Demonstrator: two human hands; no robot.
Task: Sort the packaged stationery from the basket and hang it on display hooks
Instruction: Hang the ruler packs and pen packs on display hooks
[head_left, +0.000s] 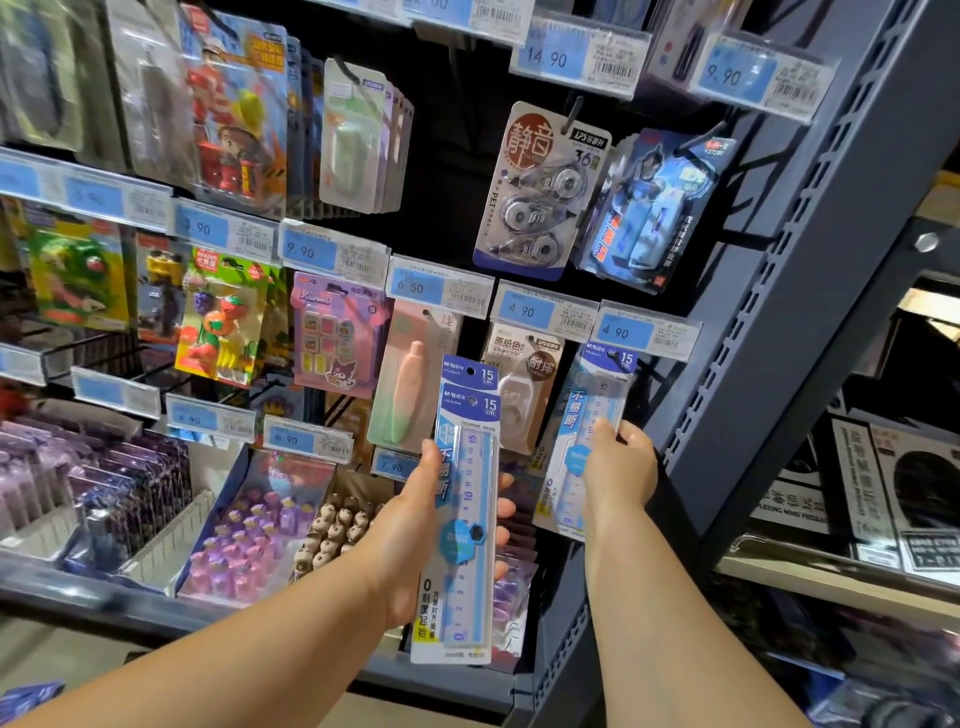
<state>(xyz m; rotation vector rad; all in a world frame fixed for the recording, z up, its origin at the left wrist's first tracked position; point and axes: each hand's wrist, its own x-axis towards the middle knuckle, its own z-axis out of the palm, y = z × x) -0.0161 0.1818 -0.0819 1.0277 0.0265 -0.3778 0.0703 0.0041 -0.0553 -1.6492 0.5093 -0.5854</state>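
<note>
My left hand (415, 525) grips two stacked packaged 15 cm rulers (465, 499), blue and white, held upright in front of the display. My right hand (618, 467) pinches another packaged ruler (587, 431), whose top is at a hook (615, 358) under the 4.90 price tag (647, 332). Whether its hole is on the hook I cannot tell. The basket is out of view.
Packs of correction tape (540, 192), erasers (223, 322) and other stationery hang on hooks across the black panel. Trays of small purple items (249, 530) sit on the lower shelf. A grey steel upright (789, 291) stands right of my right hand, with boxes (904, 493) beyond it.
</note>
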